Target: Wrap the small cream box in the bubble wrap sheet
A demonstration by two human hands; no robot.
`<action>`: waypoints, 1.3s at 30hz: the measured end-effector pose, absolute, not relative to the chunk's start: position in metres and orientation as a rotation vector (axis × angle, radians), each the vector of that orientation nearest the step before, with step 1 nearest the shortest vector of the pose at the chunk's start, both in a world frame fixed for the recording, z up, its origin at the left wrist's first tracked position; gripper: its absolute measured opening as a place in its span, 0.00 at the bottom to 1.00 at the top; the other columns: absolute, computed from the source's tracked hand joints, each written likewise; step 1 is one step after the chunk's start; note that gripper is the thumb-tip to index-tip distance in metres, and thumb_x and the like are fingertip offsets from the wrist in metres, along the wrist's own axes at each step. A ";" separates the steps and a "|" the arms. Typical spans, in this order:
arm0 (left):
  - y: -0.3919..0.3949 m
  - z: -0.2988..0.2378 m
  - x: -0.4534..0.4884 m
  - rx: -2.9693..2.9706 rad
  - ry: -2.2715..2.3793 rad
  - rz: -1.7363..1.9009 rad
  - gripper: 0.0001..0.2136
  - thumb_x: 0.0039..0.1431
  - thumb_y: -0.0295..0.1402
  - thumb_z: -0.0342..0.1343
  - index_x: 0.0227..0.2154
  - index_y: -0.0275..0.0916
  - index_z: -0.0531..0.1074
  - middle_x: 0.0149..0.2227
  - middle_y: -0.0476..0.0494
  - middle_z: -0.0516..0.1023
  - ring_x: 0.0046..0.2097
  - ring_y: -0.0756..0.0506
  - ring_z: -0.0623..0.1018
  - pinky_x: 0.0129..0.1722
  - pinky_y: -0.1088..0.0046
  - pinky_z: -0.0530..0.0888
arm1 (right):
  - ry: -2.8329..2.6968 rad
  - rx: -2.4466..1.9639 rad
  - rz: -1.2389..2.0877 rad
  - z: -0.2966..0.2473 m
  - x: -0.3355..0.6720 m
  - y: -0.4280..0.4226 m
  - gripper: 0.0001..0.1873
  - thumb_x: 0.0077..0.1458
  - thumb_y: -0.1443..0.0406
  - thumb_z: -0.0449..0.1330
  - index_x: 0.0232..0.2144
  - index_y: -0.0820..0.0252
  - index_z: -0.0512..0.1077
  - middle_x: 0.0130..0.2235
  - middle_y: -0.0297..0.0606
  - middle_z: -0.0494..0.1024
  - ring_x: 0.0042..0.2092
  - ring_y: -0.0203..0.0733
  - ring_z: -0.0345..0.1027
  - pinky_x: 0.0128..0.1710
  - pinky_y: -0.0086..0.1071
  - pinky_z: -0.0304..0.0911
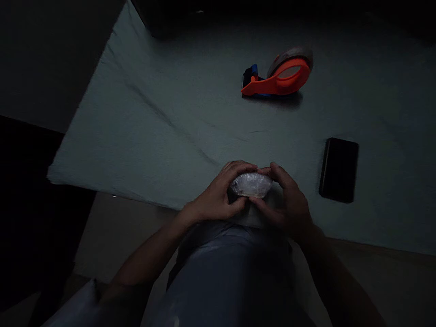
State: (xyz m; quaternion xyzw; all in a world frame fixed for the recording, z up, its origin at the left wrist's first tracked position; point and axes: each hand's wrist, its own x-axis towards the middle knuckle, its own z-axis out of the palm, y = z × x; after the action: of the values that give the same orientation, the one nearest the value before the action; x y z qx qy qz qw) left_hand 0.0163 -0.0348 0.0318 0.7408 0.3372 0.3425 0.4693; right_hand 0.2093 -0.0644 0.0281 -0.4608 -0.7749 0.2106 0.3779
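Observation:
Between my two hands is a small whitish bundle (252,185) that looks wrapped in clear, shiny plastic; what is inside cannot be made out. My left hand (226,190) curls around its left side, fingers over the far edge and thumb at the near edge. On the other side my right hand (288,197) grips it the same way, thumb below and fingers above. Both hands are close to the near edge of the table, just in front of my body.
An orange and blue tape dispenser (289,84) with a roll of tape lies farther back on the pale table (163,150). To the right of my hands is a black rectangular object (339,170), perhaps a phone. The room is dim, and dark areas surround the table.

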 end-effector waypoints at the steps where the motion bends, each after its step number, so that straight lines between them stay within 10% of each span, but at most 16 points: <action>1: -0.032 0.028 0.015 1.889 0.865 0.796 0.29 0.51 0.26 0.55 0.57 0.44 0.59 0.56 0.39 0.66 0.62 0.38 0.62 0.62 0.53 0.60 | -2.013 -1.175 0.512 0.024 0.210 -0.062 0.42 0.54 0.64 0.63 0.66 0.52 0.46 0.52 0.46 0.73 0.53 0.48 0.69 0.51 0.46 0.69; 8: -0.030 0.016 -0.004 2.112 1.117 0.475 0.45 0.51 0.36 0.62 0.66 0.47 0.39 0.67 0.36 0.50 0.69 0.33 0.43 0.65 0.41 0.39 | -1.963 -1.314 0.665 0.005 0.228 -0.060 0.45 0.53 0.51 0.61 0.66 0.56 0.47 0.63 0.53 0.58 0.64 0.57 0.53 0.58 0.57 0.58; 16: -0.033 0.016 0.004 2.108 1.116 0.495 0.33 0.56 0.26 0.54 0.63 0.43 0.49 0.64 0.38 0.61 0.70 0.38 0.46 0.65 0.43 0.34 | -1.919 -1.290 0.554 0.021 0.234 -0.062 0.30 0.54 0.69 0.59 0.59 0.55 0.61 0.54 0.46 0.71 0.56 0.50 0.65 0.54 0.49 0.65; 23: -0.037 0.037 0.011 1.650 0.945 0.668 0.24 0.54 0.35 0.58 0.54 0.38 0.63 0.52 0.40 0.71 0.52 0.42 0.73 0.53 0.67 0.68 | -2.126 -1.120 0.602 0.050 0.231 -0.050 0.15 0.57 0.73 0.55 0.46 0.56 0.71 0.42 0.41 0.79 0.44 0.43 0.73 0.44 0.40 0.70; 39: -0.043 0.050 0.012 1.298 0.902 0.466 0.15 0.58 0.42 0.56 0.44 0.39 0.71 0.40 0.46 0.74 0.43 0.46 0.73 0.44 0.74 0.69 | -2.171 -1.146 0.612 0.060 0.217 -0.059 0.06 0.58 0.71 0.53 0.34 0.57 0.68 0.32 0.35 0.78 0.34 0.35 0.73 0.33 0.28 0.67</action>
State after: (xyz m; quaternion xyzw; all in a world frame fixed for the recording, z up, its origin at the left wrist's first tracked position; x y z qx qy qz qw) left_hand 0.0120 -0.0435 0.0498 0.5781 0.4016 0.2075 0.6793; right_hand 0.2175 -0.0590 0.0599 -0.4321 -0.8183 0.2305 0.3010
